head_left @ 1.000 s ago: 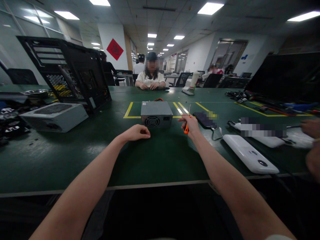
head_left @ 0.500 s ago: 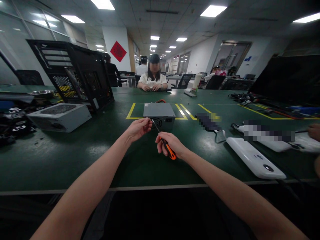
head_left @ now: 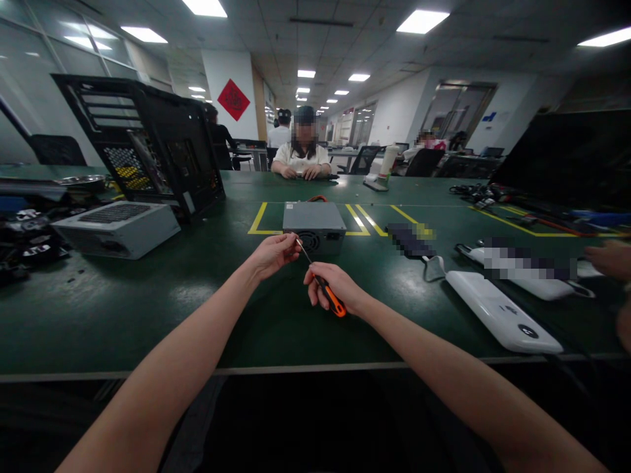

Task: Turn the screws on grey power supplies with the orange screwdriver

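Observation:
My right hand [head_left: 331, 288] is closed around the orange and black handle of a screwdriver [head_left: 335, 302], whose thin shaft slants up to the left. At the screwdriver's tip, my left hand [head_left: 277, 253] is pinched, thumb against fingers. Whatever sits in that pinch is too small to make out. Just behind both hands a grey computer power supply [head_left: 315, 214] lies on the green table, its fan grille and socket facing me. Part of its front left is hidden by my left fingers.
On the left stand a black computer case [head_left: 172, 151] and a second power supply [head_left: 121, 226]. White power banks [head_left: 503, 312] with cables lie at right, near another person's hand [head_left: 608, 259]. Across the table sits a person [head_left: 302, 157]. Tangled cables [head_left: 478, 194] lie farther right.
My right hand and the screwdriver have shifted slightly left, its tip now at my left fingertips. The other person's hand at the right edge has moved further into view.

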`<state>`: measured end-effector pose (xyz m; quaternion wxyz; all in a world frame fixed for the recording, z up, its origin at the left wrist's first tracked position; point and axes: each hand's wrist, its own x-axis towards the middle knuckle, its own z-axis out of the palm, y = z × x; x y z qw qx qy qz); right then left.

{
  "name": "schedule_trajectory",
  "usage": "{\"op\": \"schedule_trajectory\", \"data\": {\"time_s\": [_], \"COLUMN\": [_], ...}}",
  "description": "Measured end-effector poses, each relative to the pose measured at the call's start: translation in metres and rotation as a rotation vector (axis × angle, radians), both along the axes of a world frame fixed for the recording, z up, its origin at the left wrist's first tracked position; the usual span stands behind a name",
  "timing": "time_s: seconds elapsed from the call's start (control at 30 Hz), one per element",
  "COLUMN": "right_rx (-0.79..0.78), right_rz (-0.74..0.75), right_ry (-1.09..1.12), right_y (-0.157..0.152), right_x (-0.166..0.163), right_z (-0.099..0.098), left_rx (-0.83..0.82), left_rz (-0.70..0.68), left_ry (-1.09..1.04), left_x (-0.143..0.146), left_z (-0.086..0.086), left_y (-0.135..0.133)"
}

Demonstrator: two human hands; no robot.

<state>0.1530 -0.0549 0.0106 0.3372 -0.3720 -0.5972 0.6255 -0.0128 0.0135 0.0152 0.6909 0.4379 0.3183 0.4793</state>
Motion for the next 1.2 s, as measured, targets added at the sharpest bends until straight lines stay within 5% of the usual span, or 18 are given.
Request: {"op": "schedule_trajectory", "data": {"time_s": [1.2], "right_rx": [-0.096], "right_rz": [-0.122], "right_ry": [-0.01], "right_y": [0.003], "right_x": [0.001], "right_z": [-0.004], "left_rx": [0.011], "left_rz": [0.06], "left_ry": [0.121], "left_x": [0.012], "left_z": [-0.012], "left_y": [0.002]}}
